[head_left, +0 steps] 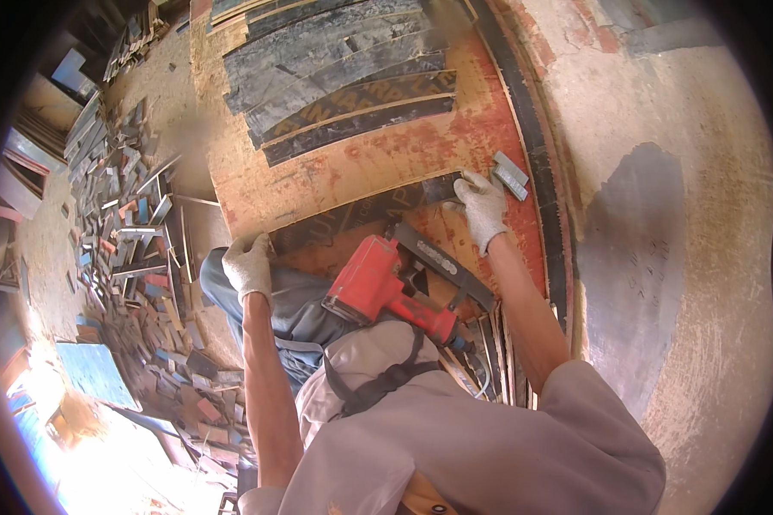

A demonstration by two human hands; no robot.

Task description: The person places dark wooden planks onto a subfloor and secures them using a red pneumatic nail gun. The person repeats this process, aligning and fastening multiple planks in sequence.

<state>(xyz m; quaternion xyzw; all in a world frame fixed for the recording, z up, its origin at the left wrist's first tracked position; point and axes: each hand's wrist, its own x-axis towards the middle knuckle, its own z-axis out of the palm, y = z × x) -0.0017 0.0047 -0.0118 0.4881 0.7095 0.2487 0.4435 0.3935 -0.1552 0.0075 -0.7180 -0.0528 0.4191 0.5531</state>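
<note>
Carefully now: the gloved left hand and right hand grip opposite ends of the dark plywood strip, which spans the reddish panel; it seems best to keep both ends level, fingers clear of the red nail gun.

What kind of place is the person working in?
Probably a woodworking or board-salvage workshop. It shows in what looks like a red nail gun by the person's lap, the dark board strips layered ahead, and the big heap of offcuts on the left.
</note>
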